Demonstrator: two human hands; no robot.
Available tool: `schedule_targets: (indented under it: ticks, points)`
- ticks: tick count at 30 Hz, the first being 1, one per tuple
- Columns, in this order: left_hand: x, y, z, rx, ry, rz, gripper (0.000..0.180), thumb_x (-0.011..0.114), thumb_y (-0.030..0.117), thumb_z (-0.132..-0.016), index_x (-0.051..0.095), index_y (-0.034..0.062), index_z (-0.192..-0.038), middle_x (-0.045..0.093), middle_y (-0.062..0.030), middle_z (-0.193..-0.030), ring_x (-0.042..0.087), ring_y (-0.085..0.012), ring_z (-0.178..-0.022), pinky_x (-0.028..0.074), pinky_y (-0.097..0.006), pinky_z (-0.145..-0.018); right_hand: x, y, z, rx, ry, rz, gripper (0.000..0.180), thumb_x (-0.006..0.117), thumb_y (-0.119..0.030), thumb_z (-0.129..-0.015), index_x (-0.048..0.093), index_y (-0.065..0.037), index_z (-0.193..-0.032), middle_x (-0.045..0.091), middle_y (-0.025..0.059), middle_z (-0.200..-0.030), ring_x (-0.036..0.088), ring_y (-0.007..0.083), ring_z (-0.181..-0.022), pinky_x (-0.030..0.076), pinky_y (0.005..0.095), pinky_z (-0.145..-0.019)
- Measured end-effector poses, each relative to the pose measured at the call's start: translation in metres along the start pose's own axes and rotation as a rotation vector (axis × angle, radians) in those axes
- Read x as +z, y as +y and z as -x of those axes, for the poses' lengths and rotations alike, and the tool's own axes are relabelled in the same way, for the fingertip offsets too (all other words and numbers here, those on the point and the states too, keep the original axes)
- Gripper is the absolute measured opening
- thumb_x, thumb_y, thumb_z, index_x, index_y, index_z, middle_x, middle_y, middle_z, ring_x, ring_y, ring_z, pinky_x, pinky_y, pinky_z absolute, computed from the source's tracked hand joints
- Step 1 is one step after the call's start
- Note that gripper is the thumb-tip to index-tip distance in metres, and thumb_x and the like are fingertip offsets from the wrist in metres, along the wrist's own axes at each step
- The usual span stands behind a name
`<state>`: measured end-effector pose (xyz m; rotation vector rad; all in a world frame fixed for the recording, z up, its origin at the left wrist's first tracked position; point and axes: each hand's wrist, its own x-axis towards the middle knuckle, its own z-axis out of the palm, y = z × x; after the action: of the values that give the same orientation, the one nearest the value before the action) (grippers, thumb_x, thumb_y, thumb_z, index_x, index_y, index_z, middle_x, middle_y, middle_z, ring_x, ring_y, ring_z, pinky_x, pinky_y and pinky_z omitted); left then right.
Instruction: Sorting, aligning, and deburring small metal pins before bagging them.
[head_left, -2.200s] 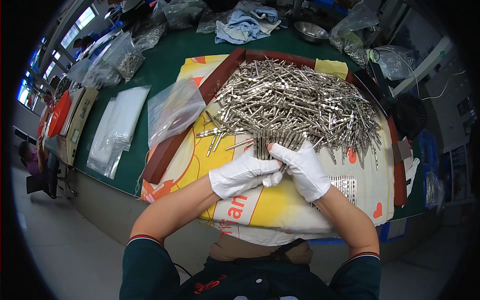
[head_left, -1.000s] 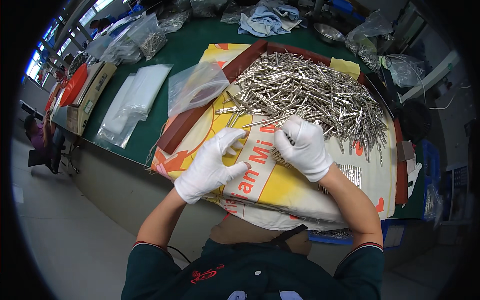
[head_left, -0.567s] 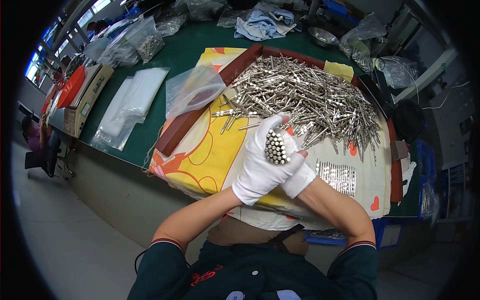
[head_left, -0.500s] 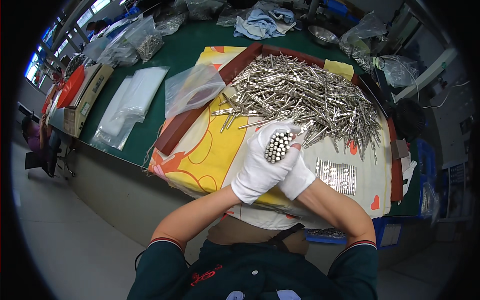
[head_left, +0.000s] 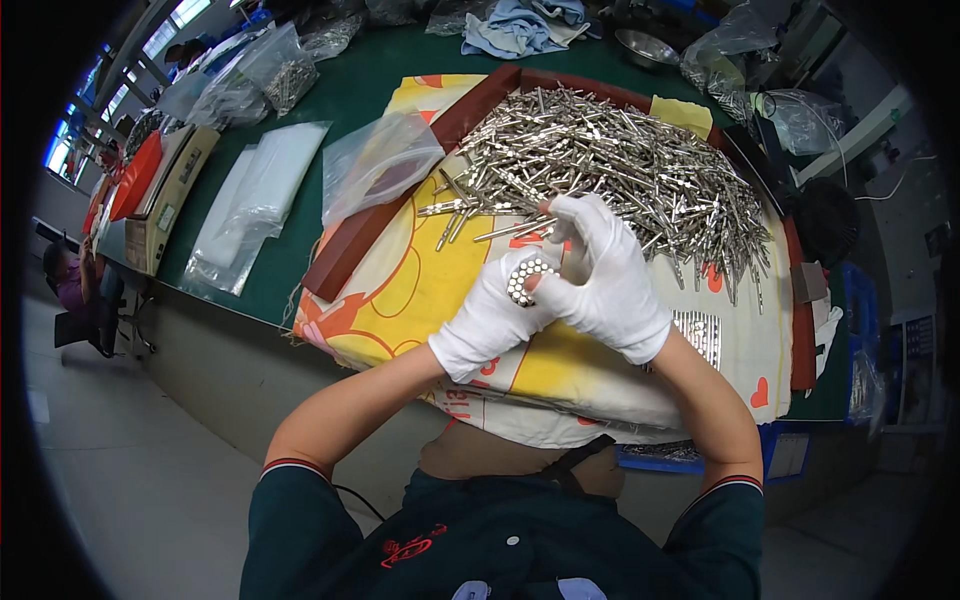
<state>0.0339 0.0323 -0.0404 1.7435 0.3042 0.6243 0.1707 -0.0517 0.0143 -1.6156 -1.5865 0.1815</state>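
A bundle of slim metal rods (head_left: 524, 278) is wrapped in my left hand (head_left: 488, 318), its round ends facing up. Both hands wear white gloves. On the right of the bundle, my right hand (head_left: 618, 288) is curved with thumb and fingers apart, the thumb tip against the rod ends. Bare fingertips show at the thumb and a forefinger of that glove. Beyond the hands lies a large heap of loose metal rods (head_left: 610, 165). A neat row of rods (head_left: 703, 338) lies on the cloth, partly hidden by my right wrist.
A reddish-brown wooden frame (head_left: 362, 245) borders the heap over a yellow patterned cloth (head_left: 400, 310). A clear bag (head_left: 375, 165) rests across its left side. White plastic bags (head_left: 265, 185) lie on the green table. A metal bowl (head_left: 645, 48) and blue cloth (head_left: 530, 28) sit at the back.
My right hand has come away from beneath the bundle to its right side, its fingers now spread and raised. My left hand has shifted slightly left with the bundle.
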Motion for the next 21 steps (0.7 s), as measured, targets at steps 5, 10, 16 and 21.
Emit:
schedule_targets:
  ticks: [5, 10, 16, 21]
  points:
    - [-0.003, -0.009, 0.001, -0.008, -0.024, 0.099, 0.06, 0.077, 0.009, -0.074, 0.048, 0.0054, -0.127, 0.058, -0.0041, -0.111, 0.054, -0.0137, -0.102, 0.046, -0.029, -0.089, 0.015, -0.002, -0.005, -0.312, -0.061, 0.447, 0.053, 0.07, -0.059, -0.07, 0.056, -0.009, -0.079, 0.058, 0.0066, -0.066, 0.059, 0.024, -0.055, 0.043, 0.0362, -0.051]
    - [-0.012, -0.005, 0.007, 0.059, -0.036, -0.2, 0.059, 0.077, 0.011, -0.068, 0.052, 0.0044, -0.122, 0.059, -0.0109, -0.111, 0.056, -0.0254, -0.106, 0.044, -0.036, -0.092, 0.027, 0.0, -0.001, -0.354, -0.052, 0.523, 0.045, 0.064, -0.053, -0.079, 0.056, -0.009, -0.077, 0.057, 0.0067, -0.063, 0.058, 0.023, -0.052, 0.042, 0.0356, -0.05]
    - [-0.016, 0.006, 0.008, 0.311, 0.077, -0.781, 0.043, 0.07, 0.021, -0.063, 0.057, 0.0083, -0.102, 0.053, -0.0146, -0.095, 0.05, -0.0377, -0.089, 0.04, -0.046, -0.072, 0.032, -0.001, 0.0, -0.482, -0.01, 0.549, 0.024, 0.061, -0.032, -0.076, 0.057, -0.008, -0.076, 0.053, 0.0041, -0.059, 0.053, 0.0213, -0.05, 0.041, 0.0348, -0.048]
    - [-0.017, 0.01, 0.003, 0.432, 0.152, -0.839, 0.055, 0.067, 0.028, -0.066, 0.055, 0.0068, -0.115, 0.052, -0.0178, -0.108, 0.051, -0.0377, -0.098, 0.04, -0.046, -0.077, 0.031, 0.001, -0.001, -0.544, 0.129, 0.518, 0.022, 0.063, -0.028, -0.071, 0.059, -0.007, -0.078, 0.051, 0.0042, -0.062, 0.053, 0.0199, -0.055, 0.039, 0.0348, -0.049]
